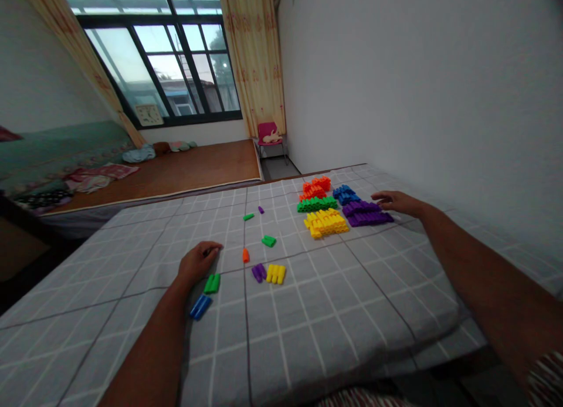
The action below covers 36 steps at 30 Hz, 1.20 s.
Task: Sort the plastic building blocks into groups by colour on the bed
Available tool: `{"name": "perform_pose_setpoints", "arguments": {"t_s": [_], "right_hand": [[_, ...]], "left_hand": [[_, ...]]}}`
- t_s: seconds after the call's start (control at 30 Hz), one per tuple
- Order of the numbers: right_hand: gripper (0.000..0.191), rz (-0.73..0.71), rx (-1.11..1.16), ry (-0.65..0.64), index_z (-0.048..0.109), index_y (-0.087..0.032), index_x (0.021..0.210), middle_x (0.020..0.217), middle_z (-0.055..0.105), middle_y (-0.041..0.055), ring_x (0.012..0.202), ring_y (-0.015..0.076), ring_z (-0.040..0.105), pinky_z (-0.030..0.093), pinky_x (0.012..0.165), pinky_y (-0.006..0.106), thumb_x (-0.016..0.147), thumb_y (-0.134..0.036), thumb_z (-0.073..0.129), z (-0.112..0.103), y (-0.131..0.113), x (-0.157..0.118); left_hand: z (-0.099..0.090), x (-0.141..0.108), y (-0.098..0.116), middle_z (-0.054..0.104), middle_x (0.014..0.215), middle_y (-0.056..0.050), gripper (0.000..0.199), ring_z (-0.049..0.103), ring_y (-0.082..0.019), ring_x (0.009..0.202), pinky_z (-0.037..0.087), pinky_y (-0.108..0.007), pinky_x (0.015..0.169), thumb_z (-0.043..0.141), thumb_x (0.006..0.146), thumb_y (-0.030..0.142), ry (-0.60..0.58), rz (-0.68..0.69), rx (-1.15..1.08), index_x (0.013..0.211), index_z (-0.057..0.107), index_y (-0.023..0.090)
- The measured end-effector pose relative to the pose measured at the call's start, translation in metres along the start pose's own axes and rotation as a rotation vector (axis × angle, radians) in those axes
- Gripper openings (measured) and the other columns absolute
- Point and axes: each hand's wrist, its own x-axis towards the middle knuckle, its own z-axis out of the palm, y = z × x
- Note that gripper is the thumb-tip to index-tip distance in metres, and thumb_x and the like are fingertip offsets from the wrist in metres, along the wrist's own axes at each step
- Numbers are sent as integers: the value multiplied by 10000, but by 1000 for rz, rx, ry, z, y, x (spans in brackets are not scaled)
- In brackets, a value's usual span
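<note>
My left hand rests on the checked cloth, fingers curled together; whether something is between them is too small to tell. Beside its wrist lie green pieces and blue pieces. My right hand is at the far right with its fingers apart, by the purple stack. Left of that stack are yellow, green, orange and blue stacks. Between my hands lie an orange piece, purple pieces, yellow pieces and a green piece.
A small green piece and a small purple piece lie farther back on the clothed table. A white wall borders the right side. Behind the table are a low bed platform and a pink chair.
</note>
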Motion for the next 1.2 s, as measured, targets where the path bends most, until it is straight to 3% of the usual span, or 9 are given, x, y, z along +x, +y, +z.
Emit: {"name": "perform_pose_setpoints", "arguments": {"t_s": [0.2,0.57,0.67,0.73,0.8,0.87,1.0,1.1,1.2], "right_hand": [[353,54,-126,60,728,-165,1006,1102,719,123,1027,269,667,538,890,367,696,-301,628,7,-5,2],[341,36,-351,157,734,-170,980,1047,737,94,974,254,678,531,900,382,704,-213,538,9,-6,3],[374,6,-457,375,704,-154,1070,1096,716,123,1003,288,661,500,947,460,767,-209,493,8,-30,1],[383,-77,-460,559,674,-170,1137,1132,698,126,978,287,663,499,941,470,823,-234,466,16,-64,2],[364,-210,-390,641,655,-207,1166,1153,687,107,945,261,667,517,905,428,869,-269,453,35,-110,4],[329,-362,-297,544,657,-227,1149,1134,690,87,944,243,661,537,842,382,896,-295,457,69,-160,5],[290,-664,-277,-54,674,-234,1124,1073,708,63,919,210,662,526,827,356,873,-246,528,165,-230,9],[376,-842,-326,-313,649,-217,1166,1193,672,86,1062,223,623,477,927,385,810,-124,569,229,-250,19],[419,-914,-406,-393,628,-178,1179,1222,657,118,1118,236,598,430,978,420,782,-61,564,267,-257,31]], "left_hand": [[0,0,0,707,1096,-15,325,646,-196,994,498,-292,860,482,824,384,7,17,-4,1014,715,261],[2,1,-3,698,1103,-22,338,641,-198,993,492,-291,850,475,828,382,0,27,1,1022,716,246],[2,-1,0,693,1114,-23,328,634,-200,1010,484,-293,855,472,848,361,-2,19,18,1038,715,252],[2,-3,4,692,1115,-16,310,628,-195,1022,478,-285,864,484,852,340,-2,9,17,1042,715,258],[2,-5,7,691,1108,-17,303,626,-188,1017,474,-275,865,493,857,327,1,2,7,1049,715,252],[3,-6,9,687,1105,-24,301,625,-188,1008,471,-272,860,501,859,321,7,-6,-3,1051,718,242],[6,-7,8,684,1097,-22,297,624,-188,972,469,-278,833,517,857,319,19,-27,-17,1059,722,248],[7,-7,5,687,1073,-25,295,623,-188,944,469,-279,812,521,850,312,14,-2,-38,1050,728,246],[7,-5,2,691,1058,-28,297,623,-183,928,468,-276,808,518,848,310,7,23,-62,1045,728,240]]}}
